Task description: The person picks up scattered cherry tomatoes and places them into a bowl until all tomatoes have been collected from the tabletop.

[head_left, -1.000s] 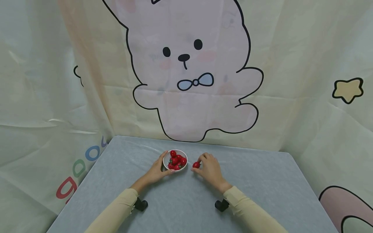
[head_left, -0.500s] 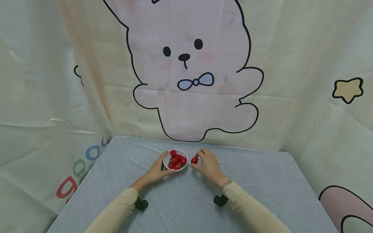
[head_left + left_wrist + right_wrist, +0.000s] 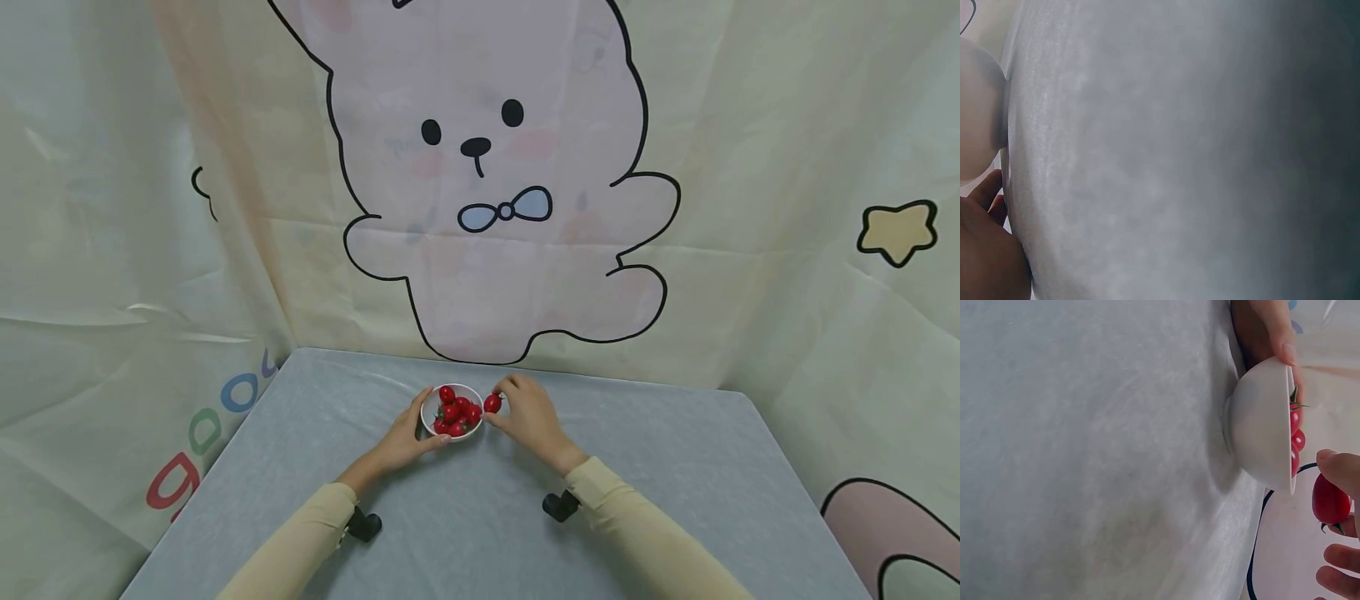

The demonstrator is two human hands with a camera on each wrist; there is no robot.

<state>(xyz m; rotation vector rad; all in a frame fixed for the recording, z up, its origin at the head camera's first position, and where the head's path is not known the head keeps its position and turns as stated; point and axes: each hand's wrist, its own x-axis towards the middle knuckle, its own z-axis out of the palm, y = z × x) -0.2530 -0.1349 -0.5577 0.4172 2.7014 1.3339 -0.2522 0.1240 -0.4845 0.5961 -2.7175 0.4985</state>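
Note:
A white bowl [image 3: 429, 423] holding several red cherry tomatoes [image 3: 450, 413] stands on the table. My left hand [image 3: 399, 442] grips the bowl's left side, thumb at the near rim and fingers round the far side. In the left wrist view the bowl's outer wall [image 3: 979, 106] and part of that hand [image 3: 988, 244] show at the left edge. My right hand [image 3: 531, 419] pinches one cherry tomato [image 3: 492, 403] between thumb and fingers, right at the bowl's right rim. In the right wrist view this tomato [image 3: 1330, 500], with green sepals, is apart from the bowl [image 3: 1263, 425].
The table [image 3: 637, 467] wears a light blue-grey cloth. Behind it hangs a cream curtain [image 3: 720, 317] printed with a cartoon animal, close to the table's far edge. A small black device [image 3: 364, 525] sits at the left wrist, another [image 3: 561, 505] at the right.
My right hand has moved left and away from me with the cherry tomato, from beside the bowl up to its rim. The left hand and bowl have stayed in place.

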